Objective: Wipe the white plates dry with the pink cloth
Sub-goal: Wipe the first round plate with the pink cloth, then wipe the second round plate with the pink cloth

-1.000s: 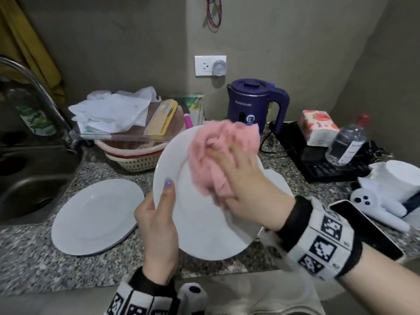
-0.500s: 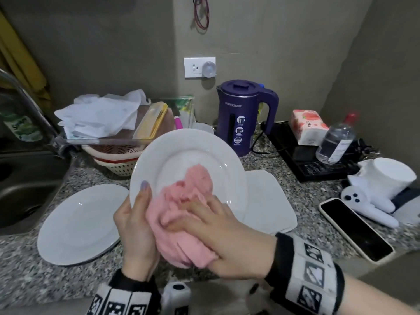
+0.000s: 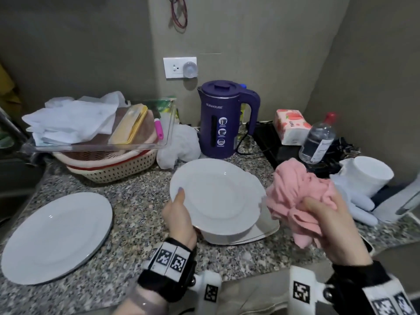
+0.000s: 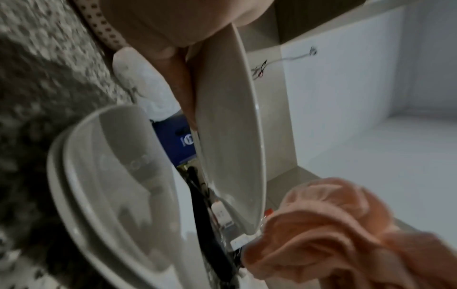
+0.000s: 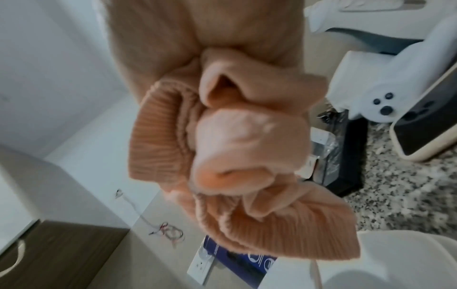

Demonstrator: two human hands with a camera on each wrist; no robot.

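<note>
My left hand (image 3: 179, 218) grips the plate (image 3: 216, 194) by its rim; my right hand (image 3: 329, 221) grips the bunched cloth (image 3: 297, 192) beside it.

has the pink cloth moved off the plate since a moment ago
Yes. The pink cloth went right, off the held plate, toward the white cup.

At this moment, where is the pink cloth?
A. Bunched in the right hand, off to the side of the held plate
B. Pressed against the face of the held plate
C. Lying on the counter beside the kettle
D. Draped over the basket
A: the right hand grips the bunched cloth beside the plate, which the left hand holds by its rim; the cloth is off the plate's face.
</note>
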